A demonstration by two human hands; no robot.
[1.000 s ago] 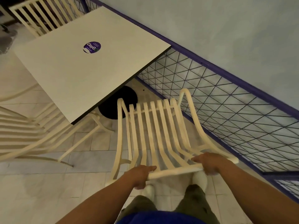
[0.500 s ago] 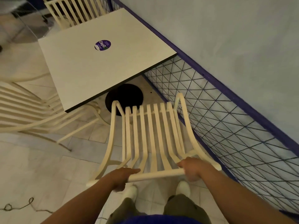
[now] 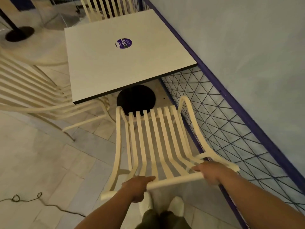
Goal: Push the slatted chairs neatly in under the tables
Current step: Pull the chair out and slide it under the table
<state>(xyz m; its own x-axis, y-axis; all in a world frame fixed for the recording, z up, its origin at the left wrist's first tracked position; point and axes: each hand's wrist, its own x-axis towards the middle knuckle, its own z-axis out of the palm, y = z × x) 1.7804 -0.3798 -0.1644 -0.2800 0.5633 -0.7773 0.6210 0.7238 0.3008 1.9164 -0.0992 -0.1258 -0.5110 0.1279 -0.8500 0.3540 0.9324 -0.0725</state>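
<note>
**Chair held by its top rail, not yet under the table**

Left hand [image 3: 137,185] and right hand [image 3: 210,172] each grip closed on the cream slatted chair [image 3: 153,142]. Ahead of both stands the white square table [image 3: 102,68]. Better push straight, evenly, avoiding the wire-mesh fence [image 3: 231,129] alongside the right hand.

Looks like a cafe or small eatery: a square tabletop [image 3: 105,63] on a black pedestal base [image 3: 136,98], with a branded purple sticker [image 3: 123,43] in the middle, matching cream chairs [image 3: 158,139] at 6, 9 and 12 o'clock, tiled floor [image 3: 49,162], and a mesh railing [image 3: 231,129] at 3 o'clock.
</note>
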